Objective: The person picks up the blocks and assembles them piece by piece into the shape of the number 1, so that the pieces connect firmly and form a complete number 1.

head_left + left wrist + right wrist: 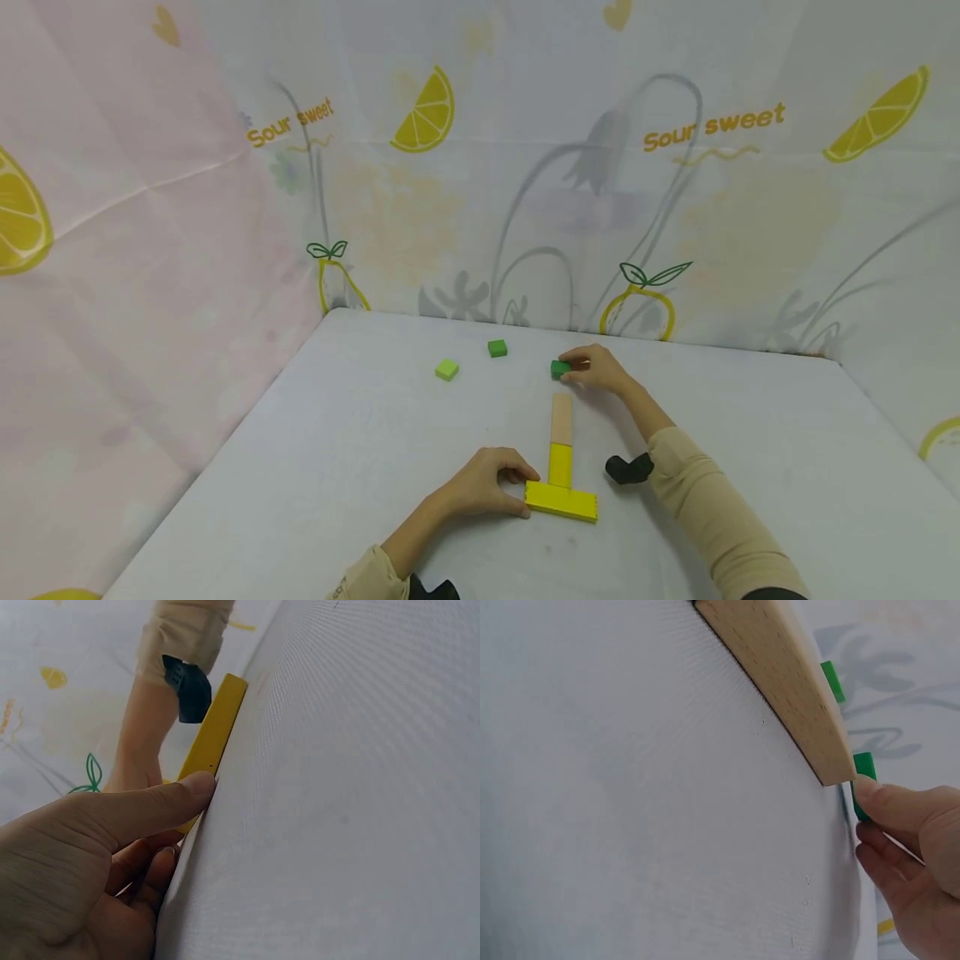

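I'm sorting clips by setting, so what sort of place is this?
Probably a small indoor play or filming corner, though the room beyond is out of view: a white-covered table stands against a backdrop printed with lemon slices, with toy-like blocks at the hands.

The plank (784, 682) is bare wood, matt, its fine flecked grain plain to see. The yellow bar (561, 502) looks painted, smooth and nearly matt, and the green block (864, 766) is smooth and evenly coloured. Matt, finely woven cloth covers the table (285, 475). The backdrop (525, 75) is printed, creased cloth; the sleeve (723, 521), wrinkled matt fabric; the black mount (627, 470), seemingly plastic.
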`<state>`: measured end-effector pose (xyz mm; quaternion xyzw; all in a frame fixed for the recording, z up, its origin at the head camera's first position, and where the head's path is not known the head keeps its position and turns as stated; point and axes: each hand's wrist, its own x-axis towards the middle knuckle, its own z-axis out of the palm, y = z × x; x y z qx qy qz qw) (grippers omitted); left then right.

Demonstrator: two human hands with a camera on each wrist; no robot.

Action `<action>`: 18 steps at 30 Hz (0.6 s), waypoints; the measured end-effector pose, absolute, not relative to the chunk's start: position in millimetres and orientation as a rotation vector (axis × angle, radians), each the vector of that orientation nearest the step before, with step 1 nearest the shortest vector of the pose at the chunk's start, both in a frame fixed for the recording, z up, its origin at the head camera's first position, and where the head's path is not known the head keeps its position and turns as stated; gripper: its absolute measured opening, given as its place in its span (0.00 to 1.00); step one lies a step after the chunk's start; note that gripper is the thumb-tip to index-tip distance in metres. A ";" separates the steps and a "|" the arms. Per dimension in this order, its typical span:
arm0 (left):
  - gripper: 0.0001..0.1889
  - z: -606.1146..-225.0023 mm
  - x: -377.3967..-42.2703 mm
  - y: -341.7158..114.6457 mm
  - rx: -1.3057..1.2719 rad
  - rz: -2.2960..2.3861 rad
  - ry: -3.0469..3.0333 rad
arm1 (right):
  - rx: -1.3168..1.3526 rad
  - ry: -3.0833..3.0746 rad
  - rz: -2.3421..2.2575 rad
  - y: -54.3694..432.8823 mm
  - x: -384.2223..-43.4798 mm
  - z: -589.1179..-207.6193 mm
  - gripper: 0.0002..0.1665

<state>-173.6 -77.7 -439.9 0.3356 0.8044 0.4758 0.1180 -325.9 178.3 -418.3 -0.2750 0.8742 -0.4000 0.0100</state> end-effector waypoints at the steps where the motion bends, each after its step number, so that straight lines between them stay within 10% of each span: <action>1: 0.19 -439.6 -173.5 -77.7 0.981 1.393 2.351 | -0.858 2.716 -1.255 178.8 -325.1 -417.4 0.20; 18: 0.19 -439.9 -173.6 -77.7 0.986 1.409 2.344 | -0.967 2.613 -1.149 193.6 -313.1 -409.5 0.19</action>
